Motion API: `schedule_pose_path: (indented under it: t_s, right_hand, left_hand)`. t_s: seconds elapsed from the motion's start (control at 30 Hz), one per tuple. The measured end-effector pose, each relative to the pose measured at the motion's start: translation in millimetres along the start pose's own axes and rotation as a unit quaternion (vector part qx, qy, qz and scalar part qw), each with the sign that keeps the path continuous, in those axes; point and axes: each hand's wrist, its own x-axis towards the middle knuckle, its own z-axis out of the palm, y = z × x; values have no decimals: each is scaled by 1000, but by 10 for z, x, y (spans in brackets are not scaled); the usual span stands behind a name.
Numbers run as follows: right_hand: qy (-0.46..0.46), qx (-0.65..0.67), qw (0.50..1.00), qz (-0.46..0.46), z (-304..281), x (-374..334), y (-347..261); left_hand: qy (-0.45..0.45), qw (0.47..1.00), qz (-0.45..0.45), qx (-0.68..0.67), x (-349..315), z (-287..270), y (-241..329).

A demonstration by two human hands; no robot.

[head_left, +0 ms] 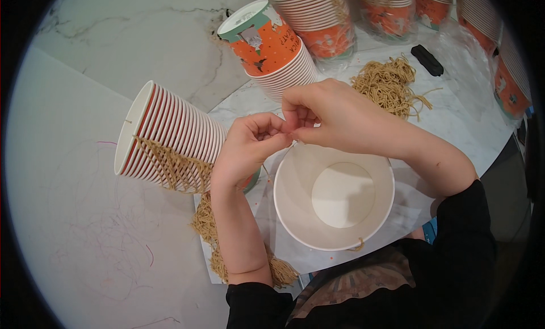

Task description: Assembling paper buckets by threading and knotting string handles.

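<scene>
A white paper bucket (335,232) stands mouth up in front of me, with a bit of tan cord at its near rim. At its far left rim my left hand (250,144) and my right hand (323,110) meet, fingertips pinched together. Whatever lies between the fingers is too small and covered to make out. Left of my left hand leans a stack of nested white paper buckets (181,124), with tan cords (176,164) hanging along its side.
Beyond my hands stands an orange printed stack of buckets (264,45). More wrapped stacks (323,22) line the back right. Tan cord (389,84) lies heaped beside a black object (427,60) and clear plastic wrap (462,62). More cord bundles (205,221) lie by my left forearm.
</scene>
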Motion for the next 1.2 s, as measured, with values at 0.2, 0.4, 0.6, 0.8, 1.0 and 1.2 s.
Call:
schedule_pose_path:
  t_s: [0.2,0.4,0.6,0.8,1.0,1.2]
  right_hand:
    - [-1,-3,1000,1,15,5,27]
    - [3,-15,1000,11,3,4,-26]
    - [31,-23,999,-17,39,-8,0]
    - [-5,-83,996,-27,61,-52,-12]
    - [6,-155,988,-4,113,-51,-54]
    - [18,-159,987,5,160,-36,-28]
  left_hand:
    - [-13,1000,-7,-12,11,-10,-21]
    - [-1,1000,18,-20,23,43,-29]
    - [8,999,12,-33,34,7,-52]
    - [13,999,9,-44,38,25,-19]
    - [36,999,-21,-18,31,43,65]
    - [43,998,-51,-13,29,-9,53]
